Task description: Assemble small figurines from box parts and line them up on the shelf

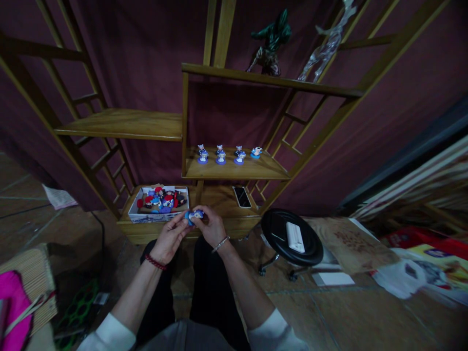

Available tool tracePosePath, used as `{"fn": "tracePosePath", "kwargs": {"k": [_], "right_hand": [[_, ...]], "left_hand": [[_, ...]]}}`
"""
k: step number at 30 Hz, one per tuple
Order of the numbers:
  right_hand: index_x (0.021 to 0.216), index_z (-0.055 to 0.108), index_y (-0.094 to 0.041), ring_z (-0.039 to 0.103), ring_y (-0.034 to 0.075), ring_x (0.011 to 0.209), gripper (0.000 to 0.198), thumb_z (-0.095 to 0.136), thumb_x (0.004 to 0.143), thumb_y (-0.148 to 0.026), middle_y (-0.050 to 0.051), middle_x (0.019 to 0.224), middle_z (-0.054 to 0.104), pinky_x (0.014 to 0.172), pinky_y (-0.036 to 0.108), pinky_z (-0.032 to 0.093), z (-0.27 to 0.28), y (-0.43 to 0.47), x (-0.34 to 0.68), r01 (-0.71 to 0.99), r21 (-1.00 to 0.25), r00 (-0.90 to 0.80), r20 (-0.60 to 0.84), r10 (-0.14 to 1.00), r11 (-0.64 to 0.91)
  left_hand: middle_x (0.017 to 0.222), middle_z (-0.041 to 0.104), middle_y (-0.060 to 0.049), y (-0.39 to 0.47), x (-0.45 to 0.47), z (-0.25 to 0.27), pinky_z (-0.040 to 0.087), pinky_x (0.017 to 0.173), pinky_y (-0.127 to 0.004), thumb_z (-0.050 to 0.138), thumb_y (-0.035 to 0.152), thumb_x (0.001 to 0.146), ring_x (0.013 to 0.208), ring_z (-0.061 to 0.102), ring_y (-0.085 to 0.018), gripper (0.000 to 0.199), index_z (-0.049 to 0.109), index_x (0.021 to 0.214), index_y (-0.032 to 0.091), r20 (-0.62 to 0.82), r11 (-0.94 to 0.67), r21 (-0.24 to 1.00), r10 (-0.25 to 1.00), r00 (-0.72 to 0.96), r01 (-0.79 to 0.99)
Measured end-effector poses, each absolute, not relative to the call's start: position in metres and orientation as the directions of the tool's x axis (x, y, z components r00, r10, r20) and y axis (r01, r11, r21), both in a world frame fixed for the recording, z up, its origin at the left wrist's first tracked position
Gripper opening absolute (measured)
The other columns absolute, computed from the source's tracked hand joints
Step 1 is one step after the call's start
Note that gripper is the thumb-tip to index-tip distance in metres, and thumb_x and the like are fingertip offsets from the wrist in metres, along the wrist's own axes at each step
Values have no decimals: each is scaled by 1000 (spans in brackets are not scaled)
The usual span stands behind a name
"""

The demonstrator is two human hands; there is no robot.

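Observation:
Between my two hands is a small blue and white figurine [194, 215], lying roughly sideways with its blue base toward the left. My left hand [174, 235] pinches the base end, while my right hand [209, 226] grips the other end with thumb and fingers. Fingers cover part of it. Just left of my hands, a shallow white box [136, 214] holds a jumble of red, blue, purple and black figurines [166, 199]. On the shelf [234, 170] above stand several small figurines [221, 157] in two rows, most on purple bases, with a blue-based one [256, 152] at the right end.
A phone [242, 197] lies on the lower shelf. Bigger green [272, 41] and clear [325, 46] figures stand on the top board. A black stool [272, 234] with a white object [294, 237] is at right, near a plastic bag [400, 278]. The wooden rack's left shelf [124, 123] juts out.

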State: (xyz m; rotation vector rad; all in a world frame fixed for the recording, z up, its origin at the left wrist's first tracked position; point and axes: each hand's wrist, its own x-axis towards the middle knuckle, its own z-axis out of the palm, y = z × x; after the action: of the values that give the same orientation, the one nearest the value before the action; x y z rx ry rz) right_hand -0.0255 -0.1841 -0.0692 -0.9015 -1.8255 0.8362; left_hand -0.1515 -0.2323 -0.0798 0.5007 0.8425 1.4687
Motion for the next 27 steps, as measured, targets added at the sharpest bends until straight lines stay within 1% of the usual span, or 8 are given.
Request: {"fn": "tracePosePath", "kwargs": {"k": [9,19,23,27], "right_hand": [[90,58,-22,54,14,82,15,59,75,-22,1,87,59,76,25,42,-65,-182,-20,248,-771,-417,462,783,587],[90,58,-23,54,14,85,13,57,77,-25,0,88,60,78,25,41,-60,-177,-14,234,-726,-520,468,714,647],[93,57,-23,55,13,86,16,56,78,-25,1,91,60,78,25,42,-58,-178,-13,249,-729,-520,454,723,637],[100,54,-22,55,14,89,25,57,75,-25,1,97,60,79,26,42,-58,-178,-13,273,-750,-490,430,758,602]], "left_hand": [[103,64,-4,-233,-153,-85,45,86,-32,64,15,69,94,57,-16,26,65,95,17,-177,92,732,982,-58,-675],[102,64,-5,-234,-153,-89,43,90,-34,63,15,71,94,58,-16,27,64,98,16,-169,112,706,986,-12,-699],[104,63,-5,-234,-152,-90,41,92,-35,63,15,71,97,57,-16,28,63,99,17,-163,104,696,987,-15,-710],[105,63,-5,-234,-151,-90,40,94,-35,63,13,70,99,56,-17,29,63,100,17,-161,101,676,987,-13,-730]]}}
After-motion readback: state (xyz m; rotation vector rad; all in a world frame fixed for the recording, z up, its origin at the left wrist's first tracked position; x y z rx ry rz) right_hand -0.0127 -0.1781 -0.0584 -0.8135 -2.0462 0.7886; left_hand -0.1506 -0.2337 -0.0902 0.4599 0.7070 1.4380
